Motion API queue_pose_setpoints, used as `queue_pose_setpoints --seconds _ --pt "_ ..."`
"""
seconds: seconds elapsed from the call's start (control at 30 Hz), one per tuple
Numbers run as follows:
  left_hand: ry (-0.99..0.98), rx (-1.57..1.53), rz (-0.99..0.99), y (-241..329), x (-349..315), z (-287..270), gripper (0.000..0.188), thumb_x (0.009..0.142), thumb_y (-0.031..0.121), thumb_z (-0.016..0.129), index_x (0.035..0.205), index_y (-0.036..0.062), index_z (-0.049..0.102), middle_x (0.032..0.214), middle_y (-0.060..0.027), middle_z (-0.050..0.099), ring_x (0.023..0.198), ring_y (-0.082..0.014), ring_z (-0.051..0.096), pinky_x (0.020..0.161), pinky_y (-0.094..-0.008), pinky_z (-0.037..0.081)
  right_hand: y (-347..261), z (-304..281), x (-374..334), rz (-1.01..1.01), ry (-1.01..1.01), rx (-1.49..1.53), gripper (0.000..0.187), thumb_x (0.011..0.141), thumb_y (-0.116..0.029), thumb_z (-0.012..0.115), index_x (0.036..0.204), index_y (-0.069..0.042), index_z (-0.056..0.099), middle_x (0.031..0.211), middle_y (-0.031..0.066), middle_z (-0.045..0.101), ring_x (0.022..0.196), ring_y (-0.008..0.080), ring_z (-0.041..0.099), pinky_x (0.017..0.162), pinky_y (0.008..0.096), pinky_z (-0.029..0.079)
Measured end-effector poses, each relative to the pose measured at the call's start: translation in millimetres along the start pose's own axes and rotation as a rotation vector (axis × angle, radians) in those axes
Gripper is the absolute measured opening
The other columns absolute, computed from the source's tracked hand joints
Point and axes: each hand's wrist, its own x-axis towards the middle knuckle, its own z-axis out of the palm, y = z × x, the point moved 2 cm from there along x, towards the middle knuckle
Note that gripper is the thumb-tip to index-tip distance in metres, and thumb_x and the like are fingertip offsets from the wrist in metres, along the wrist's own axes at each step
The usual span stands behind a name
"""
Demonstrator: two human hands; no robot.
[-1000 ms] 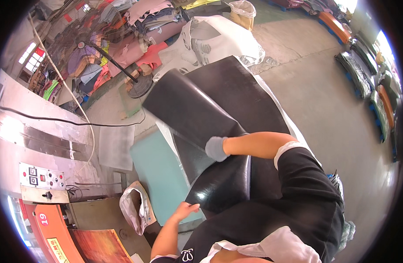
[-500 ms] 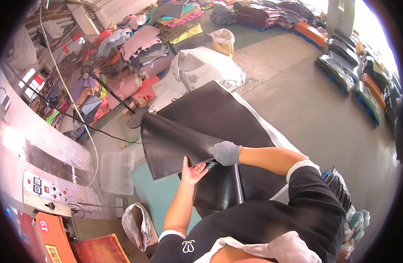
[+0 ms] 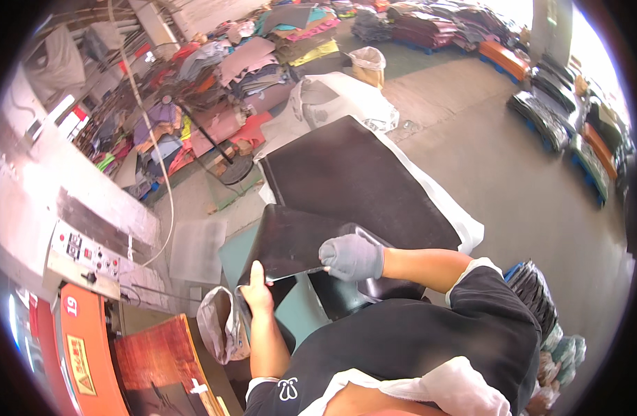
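Left hand point(image 3: 258, 297): bare, gripped the black sheet point(image 3: 295, 232) at its edge, thumb uppermost
Right hand point(image 3: 351, 256): gloved, was curled closed on it
Black sheet: was partly raised above the teal sheet point(image 3: 304, 308)

Black sheet point(image 3: 297, 232): thin, pliable, faintly shiny. Near edge raised, gripped at two spots; body bent, glossy curl at right. Left part overhangs teal sheet point(image 3: 239, 251). Larger black expanse point(image 3: 353, 184) beyond and partly beneath: flat, duller, straight-edged, white sheeting point(image 3: 467, 225) showing along its right side.
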Motion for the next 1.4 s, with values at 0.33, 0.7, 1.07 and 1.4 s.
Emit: queue_pose_setpoints --seconds 0.33,0.7,1.07,1.4 --pt "-0.509 0.325 0.367 152 -115 -78 0.031 0.084 0.007 0.061 0.112 -0.0046 0.058 0.105 -0.0098 0.062 0.094 -0.0180 0.058 0.085 -0.0315 0.045 -68 11 11 0.074 0.219 0.520 0.020 0.085 -0.022 0.056 0.094 -0.005 0.061 0.090 0.0122 0.059 0.082 0.0262 0.059 0.074 0.0358 0.048" --pt "-0.938 1.019 0.199 268 -326 -21 0.045 0.081 0.016 0.066 0.119 -0.0035 0.053 0.116 -0.0142 0.058 0.101 -0.0242 0.056 0.089 -0.0378 0.044 -7 47 23 0.302 -0.251 0.724 0.046 0.090 -0.054 0.044 0.092 -0.009 0.055 0.083 0.0022 0.053 0.074 0.0157 0.047 0.066 0.0335 0.042" --pt "-0.464 1.038 0.041 340 -543 -53 0.050 0.079 0.018 0.068 0.121 -0.0031 0.052 0.116 -0.0144 0.058 0.104 -0.0257 0.056 0.091 -0.0384 0.044 -212 158 -171 0.243 -2.024 0.977 0.064 0.086 -0.061 0.050 0.109 -0.002 0.060 0.098 0.0138 0.065 0.094 0.0270 0.061 0.084 0.0440 0.048" --pt "-0.302 0.871 0.037 355 -657 -195 0.055 0.077 0.020 0.070 0.123 -0.0027 0.050 0.117 -0.0145 0.058 0.107 -0.0270 0.055 0.092 -0.0390 0.044 -361 259 -127 -0.119 -1.625 0.303 0.048 0.086 -0.047 0.060 0.102 -0.003 0.066 0.095 0.0079 0.066 0.084 0.0169 0.060 0.079 0.0351 0.048"
